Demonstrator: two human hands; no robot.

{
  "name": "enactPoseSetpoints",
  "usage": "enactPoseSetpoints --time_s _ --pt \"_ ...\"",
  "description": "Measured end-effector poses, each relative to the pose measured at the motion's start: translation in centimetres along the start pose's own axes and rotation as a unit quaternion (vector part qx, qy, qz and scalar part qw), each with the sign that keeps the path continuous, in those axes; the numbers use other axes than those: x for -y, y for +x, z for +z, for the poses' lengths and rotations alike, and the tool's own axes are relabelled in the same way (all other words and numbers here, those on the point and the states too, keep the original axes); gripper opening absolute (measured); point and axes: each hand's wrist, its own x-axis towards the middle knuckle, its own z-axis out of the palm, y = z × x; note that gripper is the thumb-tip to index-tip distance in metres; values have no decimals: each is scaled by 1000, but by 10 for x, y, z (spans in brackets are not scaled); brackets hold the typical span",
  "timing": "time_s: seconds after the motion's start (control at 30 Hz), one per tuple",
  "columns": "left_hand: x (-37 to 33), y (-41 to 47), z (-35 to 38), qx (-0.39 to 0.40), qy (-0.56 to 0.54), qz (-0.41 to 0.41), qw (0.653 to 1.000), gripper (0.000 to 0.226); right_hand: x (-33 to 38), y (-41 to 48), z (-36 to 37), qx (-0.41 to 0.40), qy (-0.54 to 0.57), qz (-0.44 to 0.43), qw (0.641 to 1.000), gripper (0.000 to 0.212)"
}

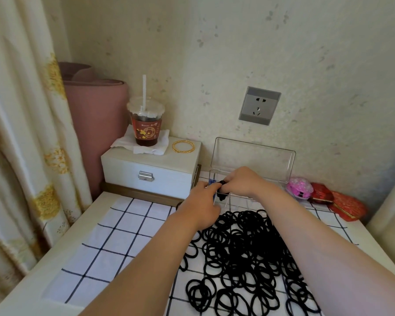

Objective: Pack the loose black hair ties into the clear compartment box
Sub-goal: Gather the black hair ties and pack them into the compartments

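Box [251, 156] open against wall, lid up. My left hand [200, 205] steadies its front; my right hand [242, 181] pinches ties [221, 183] over a compartment. Pile [249, 258] waits close on cloth.

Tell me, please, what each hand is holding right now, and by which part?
The right hand pinches a small bunch of hair ties at its fingertips over the box. The left hand steadies the box's front-left edge.
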Motion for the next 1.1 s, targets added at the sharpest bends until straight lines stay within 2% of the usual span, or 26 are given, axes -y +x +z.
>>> enactPoseSetpoints --time_s 0.07,0.17,0.27,0.37,0.47,0.67,0.87,1.0,1.1 --pt "-1 1 0 1 8 -2 1000 66 -8 -4 -7 11 23 -25 999 46" --pt "-2 3 -1 0 -4 -6 1000 64 -16 -16 -12 -14 26 -81 996 43" --pt "-3 4 -2 -12 -34 -5 999 62 -19 -21 -7 -60 -70 -152 984 31" --pt "-4 4 -5 -27 -55 -16 998 63 -19 -24 7 -38 -214 -147 965 37" --pt "-2 2 -4 -12 -28 -1 1000 63 -19 -21 15 -27 -242 -149 958 40" --pt "1 3 -3 14 9 3 1000 67 -14 -19 3 -121 -155 -148 969 37" --pt "-2 6 -6 0 -10 -6 1000 58 -17 -23 14 -16 -195 -152 969 43" --pt "-5 -3 -10 -7 3 10 1000 57 -22 -27 3 -58 -110 -167 978 39" --pt "-13 -14 -16 -49 39 21 998 53 -27 -40 -9 -102 -42 -192 975 31"
